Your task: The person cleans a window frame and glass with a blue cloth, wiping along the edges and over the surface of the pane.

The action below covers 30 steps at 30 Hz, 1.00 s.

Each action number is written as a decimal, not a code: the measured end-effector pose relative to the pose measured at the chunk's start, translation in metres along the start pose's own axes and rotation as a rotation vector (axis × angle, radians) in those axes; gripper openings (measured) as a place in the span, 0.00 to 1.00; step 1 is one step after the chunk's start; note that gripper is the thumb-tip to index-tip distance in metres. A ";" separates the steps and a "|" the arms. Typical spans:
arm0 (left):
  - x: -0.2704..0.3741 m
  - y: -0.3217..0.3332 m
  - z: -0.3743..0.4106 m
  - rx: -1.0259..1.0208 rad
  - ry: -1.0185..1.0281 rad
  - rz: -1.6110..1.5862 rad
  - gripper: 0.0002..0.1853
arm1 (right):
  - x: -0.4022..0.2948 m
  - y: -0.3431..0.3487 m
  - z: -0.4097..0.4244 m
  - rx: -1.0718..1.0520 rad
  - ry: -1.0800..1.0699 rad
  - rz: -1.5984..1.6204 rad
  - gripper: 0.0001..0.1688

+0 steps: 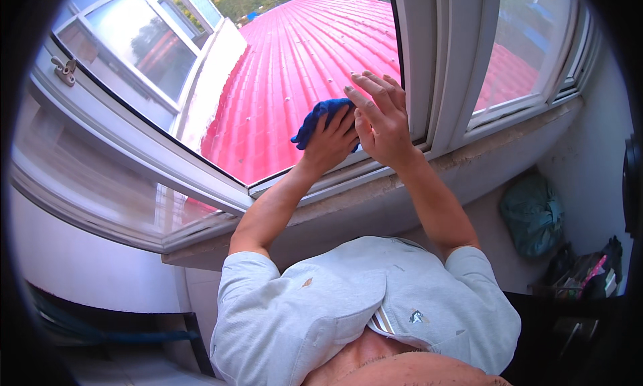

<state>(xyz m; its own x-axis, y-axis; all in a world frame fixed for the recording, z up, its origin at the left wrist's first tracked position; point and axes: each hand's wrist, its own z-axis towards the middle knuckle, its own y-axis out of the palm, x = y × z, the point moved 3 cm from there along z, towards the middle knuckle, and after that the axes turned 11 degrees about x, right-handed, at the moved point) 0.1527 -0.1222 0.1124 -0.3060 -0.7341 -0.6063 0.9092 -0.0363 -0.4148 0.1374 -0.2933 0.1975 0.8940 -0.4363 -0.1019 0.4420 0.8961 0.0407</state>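
Note:
My left hand [332, 137] is pressed flat over a blue cloth [314, 122] against the lower part of a glass window pane [271, 99] in a white frame. Its fingers are spread on the cloth, which shows beyond the fingertips and at the wrist side. To the right, close beside it, my right hand [382, 117] is raised before the glass with its fingers apart and nothing seen in it. Whether the right fingertips touch the pane or the cloth, I cannot tell.
A metal window latch [64, 70] sits on the left frame. Below the window runs a rough sill [351, 197]. A green bag [532, 215] lies on the floor at the right, near a crate of mixed items [577, 275]. A red ribbed roof lies outside.

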 end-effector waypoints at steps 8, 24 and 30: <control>-0.117 -0.044 0.135 0.215 -0.046 0.116 0.32 | 0.009 -0.005 0.002 0.019 -0.017 -0.045 0.24; -0.067 -0.027 0.245 0.432 -0.148 0.079 0.35 | 0.021 -0.028 0.002 0.034 0.042 -0.072 0.25; 0.018 0.039 0.095 0.011 -0.227 -0.501 0.29 | 0.005 -0.035 -0.009 0.005 0.041 -0.119 0.22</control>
<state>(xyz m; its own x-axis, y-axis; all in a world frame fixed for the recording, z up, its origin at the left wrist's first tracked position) 0.2098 -0.2010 0.1501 -0.6346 -0.7529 -0.1745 0.6713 -0.4251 -0.6072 0.1261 -0.3267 0.1869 0.8315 -0.5358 -0.1469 0.5453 0.8377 0.0313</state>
